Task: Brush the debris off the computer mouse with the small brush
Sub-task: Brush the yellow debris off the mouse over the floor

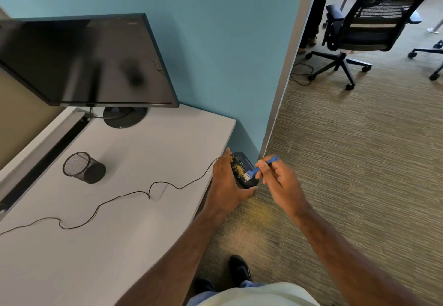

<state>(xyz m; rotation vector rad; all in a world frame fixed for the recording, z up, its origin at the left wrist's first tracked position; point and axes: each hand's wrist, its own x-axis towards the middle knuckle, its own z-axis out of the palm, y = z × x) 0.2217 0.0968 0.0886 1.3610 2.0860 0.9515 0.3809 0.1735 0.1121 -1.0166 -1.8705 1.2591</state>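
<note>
Left hand (226, 183) grips the yellow-dusted black mouse (242, 171); right hand (279, 181) pinches the blue brush (260, 168).

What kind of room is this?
Most likely an office: a monitor on a white desk, a blue partition wall, and wheeled office chairs on carpet.

A smooth teal-blue partition wall (215, 42) rises behind a white laminate desk (115, 222) and ends in a pale metal edge strip (285, 75). Ribbed beige-brown carpet (359, 162) covers the floor to the right. Farther back stands a black mesh-backed office chair on castors (359, 25).
</note>
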